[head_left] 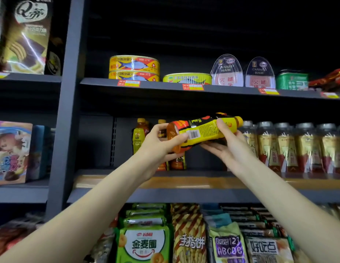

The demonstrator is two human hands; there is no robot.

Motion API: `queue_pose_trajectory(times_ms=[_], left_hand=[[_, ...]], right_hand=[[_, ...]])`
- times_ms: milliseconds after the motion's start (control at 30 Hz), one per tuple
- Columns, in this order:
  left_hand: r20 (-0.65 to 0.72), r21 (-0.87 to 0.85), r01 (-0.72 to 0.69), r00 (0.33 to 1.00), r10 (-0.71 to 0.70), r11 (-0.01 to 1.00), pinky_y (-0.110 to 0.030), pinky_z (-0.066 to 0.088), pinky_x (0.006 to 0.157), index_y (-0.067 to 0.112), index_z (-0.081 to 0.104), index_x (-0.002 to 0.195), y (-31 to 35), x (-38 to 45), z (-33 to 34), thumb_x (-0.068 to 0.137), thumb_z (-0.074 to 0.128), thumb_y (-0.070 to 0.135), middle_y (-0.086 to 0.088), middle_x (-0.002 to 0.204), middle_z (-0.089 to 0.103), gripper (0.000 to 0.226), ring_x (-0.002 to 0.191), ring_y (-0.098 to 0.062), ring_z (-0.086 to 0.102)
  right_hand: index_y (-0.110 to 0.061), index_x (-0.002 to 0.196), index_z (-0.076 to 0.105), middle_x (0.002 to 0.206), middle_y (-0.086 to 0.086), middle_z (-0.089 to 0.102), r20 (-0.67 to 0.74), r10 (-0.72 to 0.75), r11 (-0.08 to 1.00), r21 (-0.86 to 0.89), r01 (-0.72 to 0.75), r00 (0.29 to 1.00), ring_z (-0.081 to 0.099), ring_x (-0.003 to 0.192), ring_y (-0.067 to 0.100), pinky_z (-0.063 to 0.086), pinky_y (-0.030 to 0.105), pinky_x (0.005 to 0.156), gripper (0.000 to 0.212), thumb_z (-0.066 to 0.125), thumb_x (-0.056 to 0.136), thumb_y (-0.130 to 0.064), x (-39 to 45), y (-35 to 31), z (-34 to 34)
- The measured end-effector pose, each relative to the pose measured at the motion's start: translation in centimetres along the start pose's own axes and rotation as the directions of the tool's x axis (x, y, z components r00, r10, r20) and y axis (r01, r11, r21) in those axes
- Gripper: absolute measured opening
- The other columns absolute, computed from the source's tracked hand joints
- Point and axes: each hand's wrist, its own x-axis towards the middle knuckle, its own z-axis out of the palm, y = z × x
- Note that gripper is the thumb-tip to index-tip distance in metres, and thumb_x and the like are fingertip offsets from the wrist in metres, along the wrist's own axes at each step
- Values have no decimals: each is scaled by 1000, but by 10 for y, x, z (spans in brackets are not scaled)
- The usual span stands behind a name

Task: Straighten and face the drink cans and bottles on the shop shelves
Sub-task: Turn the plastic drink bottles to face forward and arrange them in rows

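Bottle (203, 130) sideways between left hand (157, 147), right hand (228, 147)

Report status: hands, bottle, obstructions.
Left hand grips bottle base; right hand cradles neck end. Bottle sideways, barcode facing out, off middle shelf. Nothing blocking gap.

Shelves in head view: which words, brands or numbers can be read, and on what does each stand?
"CANNED HAM": two clear ham packs, top shelf.
"金麦圈": green snack bag, bottom shelf.
"手指饼": striped bag.
"好吃点": bag, bottom right.
"ABCDE": purple bag.
Held bottle: barcode and print too small to read.
Price tags: blurred.
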Motion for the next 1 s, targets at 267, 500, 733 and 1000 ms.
queue_pose_trajectory(times_ms=[267,500,733,1000], left_hand=[[205,534,-507,854,478,676,-17,52,84,31,41,128,9,-10,3,66,81,27,21,119,47,74,115,-4,50],[337,691,-552,817,468,466,-26,45,100,36,36,131,7,-8,-9,69,81,21,24,128,42,78,121,7,39],[148,419,-252,967,209,872,-24,55,79,37,43,116,-7,-7,-9,76,75,19,15,118,50,55,102,-10,60],[23,344,-126,992,126,930,-30,57,82,22,50,117,-11,8,-15,76,73,20,-6,113,61,47,98,-19,65]], right_hand=[[-1,112,52,115,31,58,79,337,928,139,-345,938,61,104,43,53,56,77,34,64,86,-21,-4,-7,-8],[-5,123,50,121,34,54,135,338,913,193,-359,932,60,107,43,56,51,73,54,69,74,-21,-3,-13,-12],[-19,133,44,122,14,62,53,46,985,164,-54,998,66,102,32,53,51,85,61,68,79,-7,2,-2,-14],[-18,137,41,121,12,63,83,-14,987,160,0,996,66,103,29,52,49,87,72,71,72,-10,4,7,-17]])
